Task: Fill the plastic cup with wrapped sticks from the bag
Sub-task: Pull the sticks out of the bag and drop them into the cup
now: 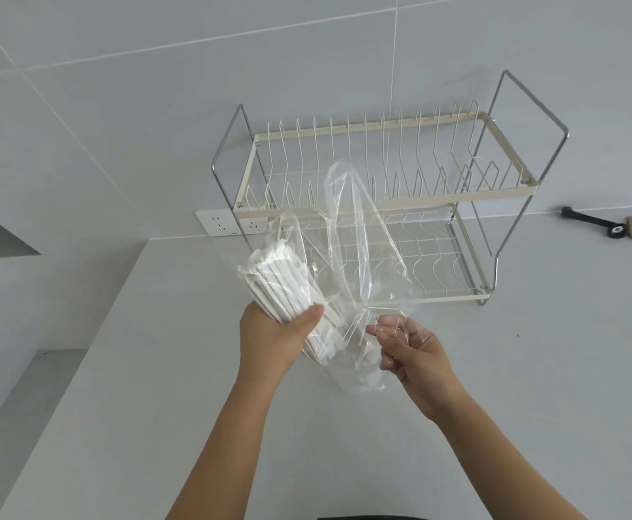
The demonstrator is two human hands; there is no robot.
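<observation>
Both hands work above a pale counter (157, 369): left hand (269, 339) grips wrapped sticks (280, 283), right hand (412, 354) fingers pinch the bag (363, 238).

Your left hand (275, 341) and right hand (415, 360) are bare, with no gloves, rings or bracelets that can be seen on either one. Both of your forearms are uncovered from wrist to the bottom edge of the view, with no sleeve, cuff or watch showing, and your fingernails look short and plain. A thin strip of dark fabric, too little to identify, shows at the bottom edge between your arms.
</observation>
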